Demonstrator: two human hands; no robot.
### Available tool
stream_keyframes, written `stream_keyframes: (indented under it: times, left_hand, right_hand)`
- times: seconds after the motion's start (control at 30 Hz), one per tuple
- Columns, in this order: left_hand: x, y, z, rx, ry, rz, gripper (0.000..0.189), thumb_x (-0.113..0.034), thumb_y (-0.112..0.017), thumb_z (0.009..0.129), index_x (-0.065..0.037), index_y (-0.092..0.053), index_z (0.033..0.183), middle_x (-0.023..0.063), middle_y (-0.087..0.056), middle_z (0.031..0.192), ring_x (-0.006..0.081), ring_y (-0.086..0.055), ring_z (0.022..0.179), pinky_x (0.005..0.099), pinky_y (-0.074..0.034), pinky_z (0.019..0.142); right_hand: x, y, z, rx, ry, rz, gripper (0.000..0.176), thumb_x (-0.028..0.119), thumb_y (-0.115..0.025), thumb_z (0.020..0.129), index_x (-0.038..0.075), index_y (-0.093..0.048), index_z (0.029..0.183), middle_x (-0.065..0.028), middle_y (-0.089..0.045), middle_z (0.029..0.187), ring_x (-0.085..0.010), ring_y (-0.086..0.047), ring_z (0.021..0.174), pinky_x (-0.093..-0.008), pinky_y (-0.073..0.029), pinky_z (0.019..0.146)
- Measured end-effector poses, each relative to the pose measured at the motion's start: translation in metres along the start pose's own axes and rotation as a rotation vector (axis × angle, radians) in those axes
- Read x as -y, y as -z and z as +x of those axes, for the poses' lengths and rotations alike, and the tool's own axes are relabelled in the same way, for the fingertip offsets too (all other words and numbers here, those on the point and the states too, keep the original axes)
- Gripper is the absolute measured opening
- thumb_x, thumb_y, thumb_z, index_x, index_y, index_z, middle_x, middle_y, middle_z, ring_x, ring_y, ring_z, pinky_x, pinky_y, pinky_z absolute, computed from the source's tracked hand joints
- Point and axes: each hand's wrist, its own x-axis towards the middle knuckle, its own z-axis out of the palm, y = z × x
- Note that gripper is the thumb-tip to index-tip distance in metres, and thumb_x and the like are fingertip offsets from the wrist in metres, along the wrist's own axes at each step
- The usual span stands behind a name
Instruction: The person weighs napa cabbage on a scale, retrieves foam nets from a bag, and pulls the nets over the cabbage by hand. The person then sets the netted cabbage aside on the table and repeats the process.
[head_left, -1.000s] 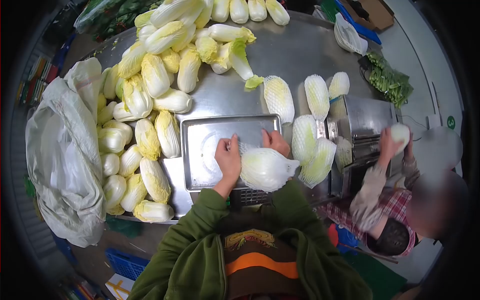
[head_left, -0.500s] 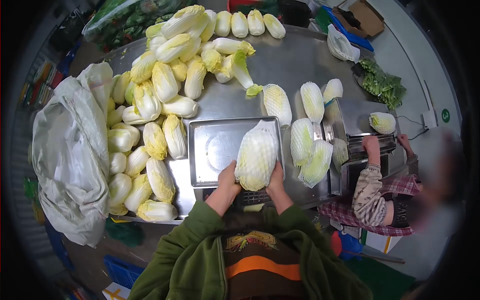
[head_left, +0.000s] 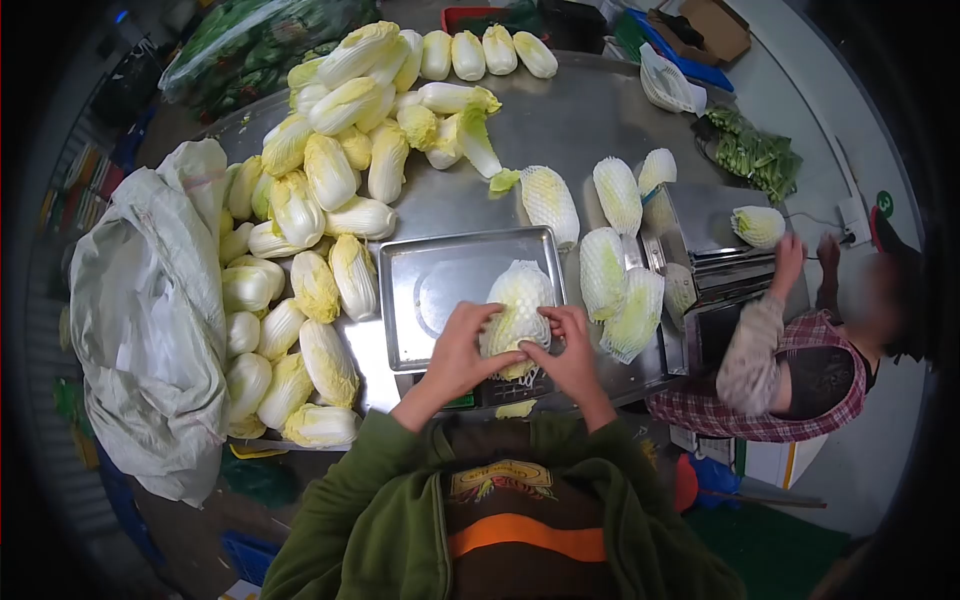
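A Chinese cabbage (head_left: 520, 300) in a white foam net lies over the right front part of a shallow metal tray (head_left: 430, 350), its near end toward me. My left hand (head_left: 465, 350) grips its left side, and my right hand (head_left: 568, 350) grips its right side. Both thumbs meet on top, at the near end of the net. Under that end a dark grid (head_left: 518, 388) shows at the table's front edge. Several netted cabbages (head_left: 602, 274) lie to the right of the tray.
Bare cabbages (head_left: 330, 172) are heaped at the left beside a white sack (head_left: 150, 310). At the right a co-worker (head_left: 790, 370) stands by a metal machine (head_left: 690, 230) with a netted cabbage on top. Leafy greens (head_left: 750, 155) and a white basket (head_left: 668, 82) are behind it.
The cabbage in my hands has tilted and its net's near end has been drawn in; my fingers have moved up over it. The co-worker's hands have moved back, near the cabbage on the machine.
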Motion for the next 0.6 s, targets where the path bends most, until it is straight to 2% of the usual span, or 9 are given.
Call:
stream_keyframes:
  times: [0.1,0.17,0.2,0.3,0.33,0.43,0.5,0.53,0.6]
  left_hand:
    - [0.015,-0.008,0.024,0.19,-0.248,0.069,0.023,-0.017,-0.071,0.081,-0.001,-0.064,0.095,0.0073,-0.056,0.083,0.0148,-0.052,0.074,0.0285,-0.044,0.069]
    - [0.02,-0.004,0.029,0.325,0.016,-0.128,0.021,-0.018,-0.068,0.084,0.0,-0.062,0.095,0.0057,-0.058,0.083,0.0132,-0.053,0.076,0.0271,-0.044,0.072]
    - [0.031,-0.012,0.028,0.328,0.222,-0.46,0.02,-0.019,-0.066,0.087,0.0,-0.063,0.092,0.0033,-0.061,0.085,0.0104,-0.054,0.081,0.026,-0.044,0.074]
    - [0.016,-0.005,0.031,0.414,0.14,-0.415,0.019,-0.019,-0.064,0.089,0.0,-0.063,0.09,0.0013,-0.062,0.083,0.0079,-0.054,0.081,0.0247,-0.044,0.074]
    - [0.017,-0.005,0.029,0.424,0.139,-0.414,0.019,-0.019,-0.064,0.089,0.0,-0.063,0.09,0.0013,-0.062,0.083,0.0079,-0.054,0.081,0.0247,-0.044,0.074]
    - [0.033,-0.001,0.021,0.402,0.128,-0.341,0.019,-0.019,-0.063,0.09,0.0,-0.063,0.09,0.0002,-0.061,0.08,0.0077,-0.053,0.076,0.0245,-0.044,0.072]
    - [0.054,-0.006,0.009,0.186,0.317,-0.332,0.025,-0.025,-0.065,0.089,-0.001,-0.065,0.094,0.0031,-0.063,0.08,0.0105,-0.055,0.072,0.0269,-0.045,0.067]
    - [0.058,-0.005,0.006,0.207,0.359,-0.272,0.042,-0.032,-0.069,0.085,0.002,-0.061,0.108,0.0082,-0.064,0.089,0.0137,-0.058,0.078,0.0295,-0.048,0.07]
    - [0.072,-0.021,-0.007,0.182,0.396,-0.265,0.055,-0.035,-0.072,0.082,0.005,-0.055,0.115,0.012,-0.063,0.095,0.0159,-0.059,0.084,0.0307,-0.049,0.074]
  right_hand:
    - [-0.004,0.0,0.007,0.023,-0.015,0.019,0.051,0.015,-0.077,0.071,0.005,-0.055,0.117,-0.011,-0.048,0.112,-0.0248,-0.051,0.105,-0.0347,-0.044,0.088]
    - [0.001,0.001,0.008,0.015,0.012,-0.037,0.053,0.014,-0.077,0.069,0.006,-0.055,0.116,-0.0117,-0.048,0.112,-0.0278,-0.049,0.108,-0.0372,-0.042,0.091]
    - [0.005,0.001,0.009,0.007,0.036,-0.09,0.054,0.013,-0.077,0.066,0.006,-0.055,0.115,-0.0125,-0.048,0.112,-0.0309,-0.047,0.111,-0.0397,-0.04,0.093]
    - [0.016,-0.023,0.019,-0.208,0.079,-0.279,0.056,0.008,-0.074,0.06,0.006,-0.054,0.113,-0.0136,-0.047,0.113,-0.036,-0.042,0.115,-0.0437,-0.036,0.096]
    - [0.015,-0.027,0.025,-0.31,0.097,-0.294,0.048,0.002,-0.068,0.059,0.005,-0.057,0.105,-0.0137,-0.05,0.11,-0.036,-0.047,0.108,-0.0436,-0.04,0.091]
    - [0.016,0.004,0.017,-0.25,0.18,-0.256,0.038,-0.005,-0.062,0.058,0.004,-0.059,0.095,-0.013,-0.054,0.105,-0.0349,-0.053,0.1,-0.0427,-0.044,0.085]
    - [0.033,0.038,-0.009,-0.25,0.188,-0.299,0.028,-0.009,-0.059,0.062,0.002,-0.06,0.088,-0.0128,-0.056,0.101,-0.0298,-0.058,0.092,-0.0394,-0.049,0.077]
    - [0.035,0.053,-0.024,-0.149,0.142,-0.18,0.026,-0.007,-0.059,0.068,0.003,-0.06,0.092,-0.0119,-0.056,0.102,-0.0256,-0.058,0.093,-0.0371,-0.049,0.076]
    - [0.019,0.065,-0.047,-0.035,0.09,-0.061,0.025,-0.006,-0.059,0.073,0.004,-0.059,0.096,-0.011,-0.056,0.104,-0.0214,-0.059,0.095,-0.0347,-0.05,0.076]
